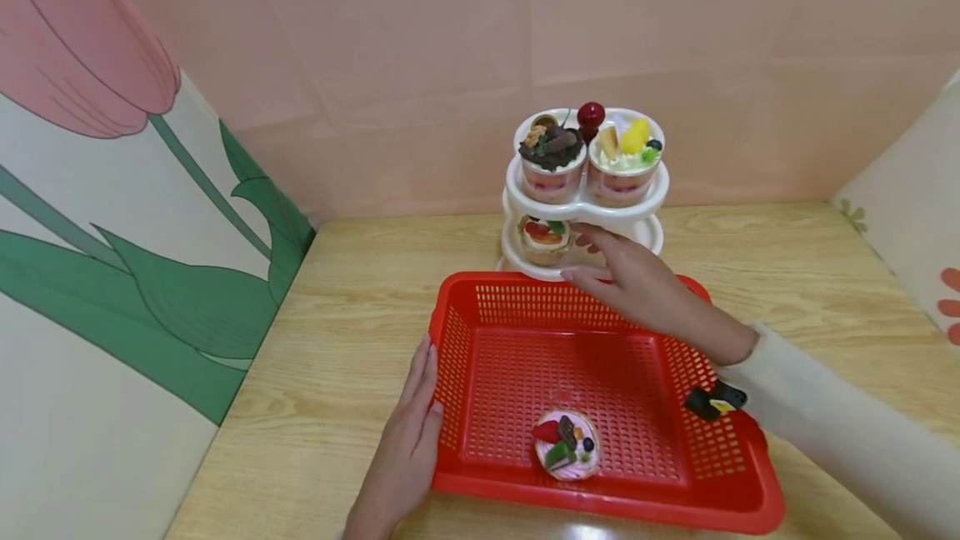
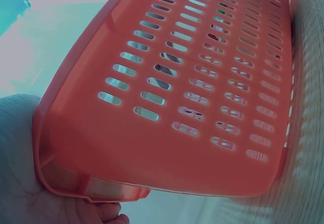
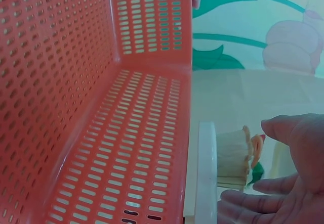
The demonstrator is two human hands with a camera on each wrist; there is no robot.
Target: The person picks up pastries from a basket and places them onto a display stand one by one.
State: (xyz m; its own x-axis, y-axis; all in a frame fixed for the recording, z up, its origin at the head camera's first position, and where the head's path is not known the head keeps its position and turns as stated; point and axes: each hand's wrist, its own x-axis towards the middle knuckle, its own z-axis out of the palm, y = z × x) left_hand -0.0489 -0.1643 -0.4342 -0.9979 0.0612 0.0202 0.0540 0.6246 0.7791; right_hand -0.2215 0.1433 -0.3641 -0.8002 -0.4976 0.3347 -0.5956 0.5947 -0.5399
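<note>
My right hand (image 1: 637, 277) reaches over the red basket's far rim to the lower tier of a white two-tier stand (image 1: 581, 211). Its fingers and thumb are spread beside a small fruit tart (image 1: 546, 240) on that tier. In the right wrist view, the fingers (image 3: 253, 204) lie near the pale tart case (image 3: 233, 155); any contact is unclear. My left hand (image 1: 405, 432) rests along the left side of the red basket (image 1: 600, 511), its fingers fairly straight against the rim. Inside the basket lies a pink-topped tart (image 1: 567, 445) with toy fruit.
On the stand's upper tier sit a chocolate-topped dessert cup (image 1: 553, 169) and a fruit-topped cup (image 1: 624, 169), with a red cherry (image 1: 591, 117) between them. The basket stands directly before the stand on a wooden table (image 1: 337, 340). A pink backdrop (image 1: 405, 82) rises behind.
</note>
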